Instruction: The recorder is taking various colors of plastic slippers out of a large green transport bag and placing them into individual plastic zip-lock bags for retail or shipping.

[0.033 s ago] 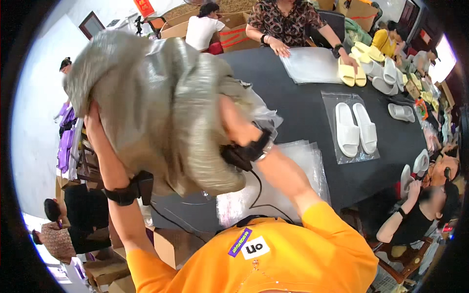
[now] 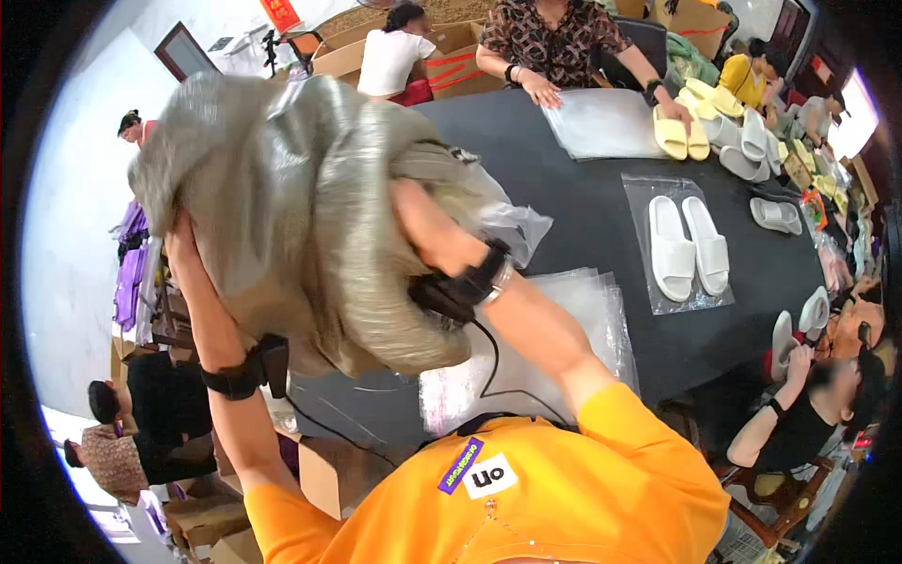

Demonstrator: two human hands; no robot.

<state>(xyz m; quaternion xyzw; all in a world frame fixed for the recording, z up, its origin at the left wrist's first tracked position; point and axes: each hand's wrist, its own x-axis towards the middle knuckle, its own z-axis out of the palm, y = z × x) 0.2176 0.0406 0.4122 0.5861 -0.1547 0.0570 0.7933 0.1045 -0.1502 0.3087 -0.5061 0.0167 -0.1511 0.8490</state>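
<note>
A big, crumpled grey-green plastic sack (image 2: 282, 197) fills the upper left, raised above the table in front of me. My left hand (image 2: 180, 235) supports it at its left side, with the fingers tucked out of sight beneath the plastic. From the right, my right hand (image 2: 427, 221) reaches in among the sack's folds; its fingers are hidden. Clear plastic (image 2: 517, 221) sticks out beyond the sack, near my right hand. Under my right forearm lies a stack of clear plastic bags (image 2: 573, 329).
On the dark table (image 2: 564, 226), white slides (image 2: 691, 249) lie on a clear bag. Across from me, a co-worker's hand touches yellow slides (image 2: 681, 136) beside more clear bags (image 2: 601, 122). At right, another person holds footwear (image 2: 782, 343). An open carton (image 2: 329, 475) stands at lower left.
My right hand has shifted slightly left against the sack. More of the clear plastic now shows to its right. The sack has barely moved.
</note>
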